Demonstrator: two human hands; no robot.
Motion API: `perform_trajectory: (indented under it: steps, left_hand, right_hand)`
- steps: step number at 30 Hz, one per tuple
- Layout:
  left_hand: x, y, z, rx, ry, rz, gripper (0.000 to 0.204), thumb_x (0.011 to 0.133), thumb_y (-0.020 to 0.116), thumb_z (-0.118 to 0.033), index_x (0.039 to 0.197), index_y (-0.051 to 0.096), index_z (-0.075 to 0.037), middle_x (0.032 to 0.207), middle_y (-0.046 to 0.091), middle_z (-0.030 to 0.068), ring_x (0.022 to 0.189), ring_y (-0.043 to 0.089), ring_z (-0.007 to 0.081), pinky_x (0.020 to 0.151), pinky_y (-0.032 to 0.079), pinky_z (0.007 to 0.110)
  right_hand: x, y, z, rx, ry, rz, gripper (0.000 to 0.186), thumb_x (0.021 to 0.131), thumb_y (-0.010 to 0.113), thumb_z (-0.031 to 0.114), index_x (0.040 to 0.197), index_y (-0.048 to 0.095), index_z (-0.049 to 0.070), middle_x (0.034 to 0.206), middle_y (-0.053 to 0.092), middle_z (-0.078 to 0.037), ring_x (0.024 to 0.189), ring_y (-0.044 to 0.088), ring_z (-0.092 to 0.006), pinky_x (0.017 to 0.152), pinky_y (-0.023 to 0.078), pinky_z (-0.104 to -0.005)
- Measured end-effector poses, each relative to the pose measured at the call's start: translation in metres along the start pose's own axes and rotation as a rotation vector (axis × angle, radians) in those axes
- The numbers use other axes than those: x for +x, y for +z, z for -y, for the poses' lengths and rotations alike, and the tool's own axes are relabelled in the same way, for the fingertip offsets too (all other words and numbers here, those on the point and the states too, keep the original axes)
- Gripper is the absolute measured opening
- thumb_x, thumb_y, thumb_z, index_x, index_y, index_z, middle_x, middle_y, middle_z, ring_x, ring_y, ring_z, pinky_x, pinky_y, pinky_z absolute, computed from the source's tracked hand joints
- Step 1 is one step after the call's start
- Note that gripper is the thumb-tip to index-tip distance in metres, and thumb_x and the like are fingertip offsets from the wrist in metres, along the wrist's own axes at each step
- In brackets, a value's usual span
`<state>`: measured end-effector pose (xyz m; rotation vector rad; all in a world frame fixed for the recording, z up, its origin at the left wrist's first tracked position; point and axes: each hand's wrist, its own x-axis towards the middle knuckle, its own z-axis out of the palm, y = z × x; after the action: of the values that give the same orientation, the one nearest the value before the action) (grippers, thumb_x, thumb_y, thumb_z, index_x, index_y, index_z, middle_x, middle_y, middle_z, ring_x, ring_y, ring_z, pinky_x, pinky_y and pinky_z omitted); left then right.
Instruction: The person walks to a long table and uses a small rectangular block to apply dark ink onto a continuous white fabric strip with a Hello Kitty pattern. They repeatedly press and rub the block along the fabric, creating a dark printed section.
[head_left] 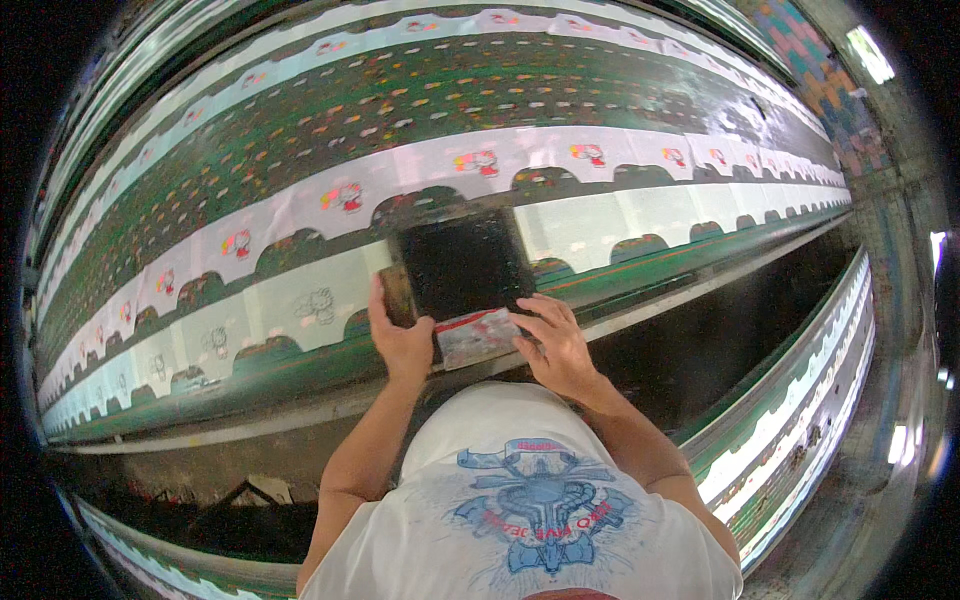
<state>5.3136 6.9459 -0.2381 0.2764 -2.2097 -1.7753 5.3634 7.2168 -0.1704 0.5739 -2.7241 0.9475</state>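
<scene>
Long strips of printed cloth (300,150) run from left to right across a very long printing table (250,405), dark green bands dotted with small coloured marks alternating with pale scalloped bands. On the far pale band (560,160) the little cartoon figures are filled in with pink, red and yellow; on the near pale band (270,310), to the left of the hands, they show only as faint grey outlines, so colouring appears done on the far row and, by my reading, left to do along the near one. A dark rectangular wood-framed printing screen (462,265) lies flat on the near band. Gripping its left edge is the left hand (400,340), fingers curled; the right hand (555,345) rests with fingers spread at its near right corner, beside a paint-smeared pink-and-white squeegee (478,335).
</scene>
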Motion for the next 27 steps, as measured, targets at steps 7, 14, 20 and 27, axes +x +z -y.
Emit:
perform_trajectory:
  steps: [7,14,20,27]
  left_hand:
    - [-0.017,0.061,-0.025,-0.019,0.157,-0.030,0.102,0.077,0.071,0.008,0.174,0.041,0.006,0.171,0.052,0.0235,0.159,0.051,0.0319,0.134,0.036,0.041]
    - [-0.041,0.179,-0.029,-0.063,0.101,-0.024,0.101,0.077,0.072,0.009,0.173,0.042,0.006,0.172,0.051,0.0239,0.160,0.050,0.0333,0.134,0.035,0.041]
    - [-0.057,0.244,-0.037,-0.107,0.085,-0.043,0.100,0.076,0.071,0.010,0.172,0.044,0.006,0.167,0.056,0.0238,0.156,0.053,0.0310,0.131,0.040,0.040]
    - [-0.058,0.248,-0.044,-0.107,0.024,-0.028,0.099,0.077,0.072,0.008,0.172,0.044,0.007,0.162,0.059,0.0224,0.150,0.058,0.0289,0.128,0.043,0.039]
  right_hand:
    - [-0.042,-0.032,-0.071,0.366,0.310,-0.130,0.039,0.099,0.082,0.009,0.138,0.078,0.007,0.146,0.074,-0.018,0.135,0.070,-0.0393,0.115,0.057,-0.0483]
    - [-0.073,-0.096,-0.162,0.238,0.255,-0.126,0.039,0.097,0.083,0.009,0.137,0.080,0.009,0.146,0.075,-0.016,0.141,0.065,-0.0389,0.122,0.051,-0.0503]
    - [-0.086,-0.146,-0.221,0.212,0.143,-0.093,0.037,0.099,0.080,0.008,0.135,0.078,0.006,0.146,0.073,-0.017,0.138,0.066,-0.0401,0.120,0.052,-0.0524]
    - [-0.047,-0.172,-0.213,0.072,-0.297,0.139,0.046,0.092,0.087,0.014,0.135,0.075,0.009,0.141,0.070,-0.013,0.133,0.067,-0.0375,0.114,0.054,-0.0538]
